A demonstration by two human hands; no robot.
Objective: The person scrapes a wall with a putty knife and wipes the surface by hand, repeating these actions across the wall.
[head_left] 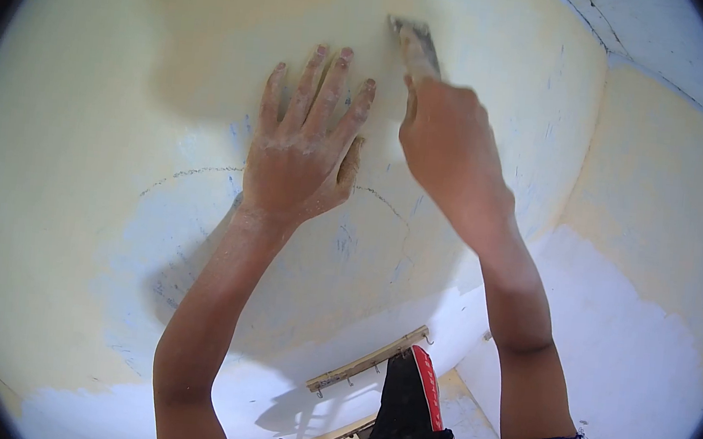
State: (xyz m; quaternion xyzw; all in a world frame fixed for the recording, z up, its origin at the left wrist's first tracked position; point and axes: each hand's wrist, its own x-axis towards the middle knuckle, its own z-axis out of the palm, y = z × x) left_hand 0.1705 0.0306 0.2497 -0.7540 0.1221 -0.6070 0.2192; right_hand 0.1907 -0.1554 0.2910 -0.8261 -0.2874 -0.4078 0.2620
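Note:
My left hand [299,151] lies against the cream wall [64,132], its dusty fingers stretched out and spread. A tan, rough-looking edge [350,164] shows beside its thumb; I cannot make out what it is. Up and to the right, my right hand [452,140] is closed round the handle of a scraper [419,44]. The scraper's dark, flat blade points up and sits at the wall's surface, as far as I can see. White dust covers the left fingers and wrist. A dark curved line [383,199] runs along the wall on both sides of my left hand.
Below hangs a wooden rail [367,361] with several metal hooks. Black and red fabric [415,395] shows beside it. A second wall [657,207] meets this one at the right, its lower part white. Blue marks and pale patches dot the wall.

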